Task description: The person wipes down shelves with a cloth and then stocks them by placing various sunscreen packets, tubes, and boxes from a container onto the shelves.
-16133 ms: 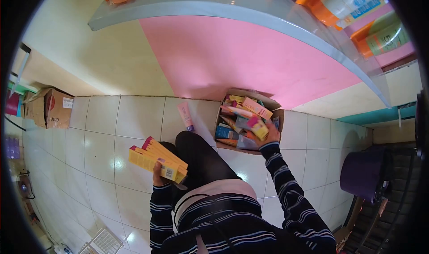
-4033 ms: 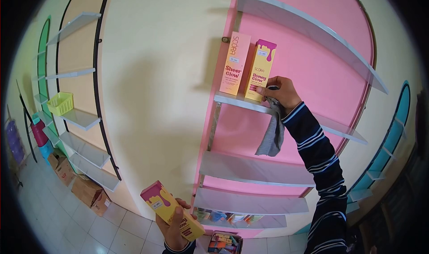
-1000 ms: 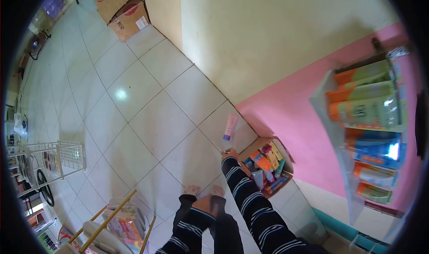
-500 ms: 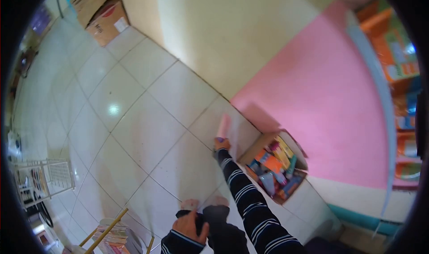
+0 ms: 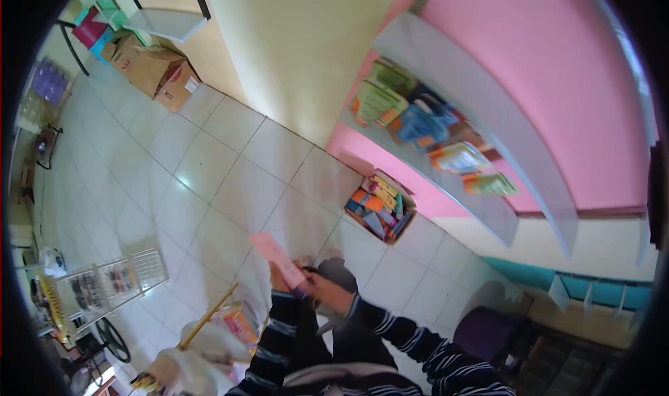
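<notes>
A long pink packet (image 5: 277,258) with a purple end is held in front of the body, above the tiled floor. My left hand (image 5: 280,279) is closed around its left side. My right hand (image 5: 329,293) grips the lower, purple end, with the fingers partly blurred. Beyond the hands, an open cardboard box (image 5: 381,206) full of colourful packets stands on the floor against the pink wall.
Wall shelves (image 5: 446,176) with green, blue and orange packets are at the upper right. A brown carton (image 5: 174,89) stands at the upper left. A white wire rack (image 5: 150,269) is at the left, a wooden-armed chair (image 5: 209,316) at the lower left, a dark purple stool (image 5: 490,337) at the lower right.
My right hand has drawn back from beside the box to the body with the pink packet. My left hand has risen and taken hold of it too. The view now shows more of the shelves.
</notes>
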A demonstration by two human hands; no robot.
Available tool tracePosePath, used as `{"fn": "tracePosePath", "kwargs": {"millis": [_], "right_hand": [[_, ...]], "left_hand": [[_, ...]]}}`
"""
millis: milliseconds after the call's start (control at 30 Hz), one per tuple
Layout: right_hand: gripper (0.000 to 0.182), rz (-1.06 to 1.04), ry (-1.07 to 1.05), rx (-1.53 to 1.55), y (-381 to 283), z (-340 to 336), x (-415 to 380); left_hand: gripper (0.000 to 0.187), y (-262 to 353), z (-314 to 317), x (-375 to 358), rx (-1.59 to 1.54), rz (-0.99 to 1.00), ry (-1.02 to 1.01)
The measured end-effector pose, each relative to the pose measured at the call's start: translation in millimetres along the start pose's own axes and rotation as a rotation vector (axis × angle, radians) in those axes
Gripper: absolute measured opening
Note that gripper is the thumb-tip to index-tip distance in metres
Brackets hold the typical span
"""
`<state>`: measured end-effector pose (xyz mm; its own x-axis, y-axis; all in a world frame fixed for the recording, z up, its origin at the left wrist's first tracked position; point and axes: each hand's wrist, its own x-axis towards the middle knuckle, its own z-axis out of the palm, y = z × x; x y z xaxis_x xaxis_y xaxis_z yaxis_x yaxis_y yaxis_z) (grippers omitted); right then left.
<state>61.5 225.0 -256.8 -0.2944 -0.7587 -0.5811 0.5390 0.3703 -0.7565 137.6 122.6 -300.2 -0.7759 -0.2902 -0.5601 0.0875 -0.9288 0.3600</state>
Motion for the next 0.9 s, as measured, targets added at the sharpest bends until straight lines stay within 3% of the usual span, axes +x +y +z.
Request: {"fn": "tracePosePath", "kwargs": {"millis": [33,67,100,133,200,233,300,333,367,400,433,467,500,533,567,633,667,700,767,833,900], "right_hand": [[0.05,0.122,-0.115,0.318,-20,-2,-17],[0.048,-0.418,-0.149,-0.046,-26,-12,-33],[0.047,-0.953,-0.164,-0.435,-36,-24,-48],[0.042,-0.206,-0.152,0.234,-102,-5,-95],[0.04,-0.196,-0.079,0.156,-156,8,-140],[0.038,-0.175,-0.014,0.075,-172,11,-155],[0.037,-0.272,0.168,0.035,-190,17,-178],[0.04,-0.466,0.231,-0.002,-190,8,-182],[0.034,-0.423,0.243,0.4,-218,13,-201],[0.036,-0.534,0.288,0.493,-235,15,-207],[0.038,-0.64,0.341,0.591,-249,17,-212],[0.031,-0.81,0.483,0.445,-266,29,-215],[0.025,-0.978,0.626,0.291,-281,38,-214],[0.027,-1.112,0.843,-0.206,-286,34,-203],[0.027,-1.137,0.846,-0.215,-285,35,-206],[0.034,-1.185,0.993,-0.964,-283,44,-217],[0.043,-1.162,0.901,-0.834,-276,50,-220],[0.043,-1.186,0.903,-0.835,-273,48,-223],[0.044,-1.216,1.08,-0.881,-272,31,-229],[0.043,-1.229,1.094,-0.836,-285,12,-232],[0.043,-1.289,0.977,-0.667,-305,-8,-235]], "left_hand": [[0.065,16,56,-17,-0.044,-0.032,-0.023],[0.064,16,61,-25,-0.054,-0.119,0.037],[0.062,19,79,-31,0.085,0.006,0.122],[0.062,33,107,-40,0.121,-0.013,0.01],[0.062,55,160,-60,0.161,-0.025,-0.105],[0.065,62,184,-63,0.306,0.069,-0.116],[0.068,70,206,-70,0.456,0.186,-0.141],[0.064,71,209,-64,0.418,0.11,-0.317],[0.061,75,223,-63,0.382,0.036,-0.494],[0.061,70,241,-67,0.389,0.062,-0.511],[0.062,60,275,-83,0.452,0.271,-0.559],[0.064,54,298,-97,0.504,0.475,-0.608],[0.066,50,303,-105,0.58,0.328,-0.568],[0.066,42,310,-109,0.575,0.338,-0.593],[0.066,35,318,-112,0.344,0.268,-0.657],[0.067,25,338,-113,-0.111,0.131,-0.773],[0.067,25,344,-114,-0.333,0.051,-0.824],[0.067,26,346,-116,-0.325,0.06,-0.844],[0.065,24,355,-118,0.039,0.229,-0.857],[0.064,21,362,-122,0.4,0.393,-0.845],[0.063,20,371,-126,0.746,0.584,-0.814]]}}
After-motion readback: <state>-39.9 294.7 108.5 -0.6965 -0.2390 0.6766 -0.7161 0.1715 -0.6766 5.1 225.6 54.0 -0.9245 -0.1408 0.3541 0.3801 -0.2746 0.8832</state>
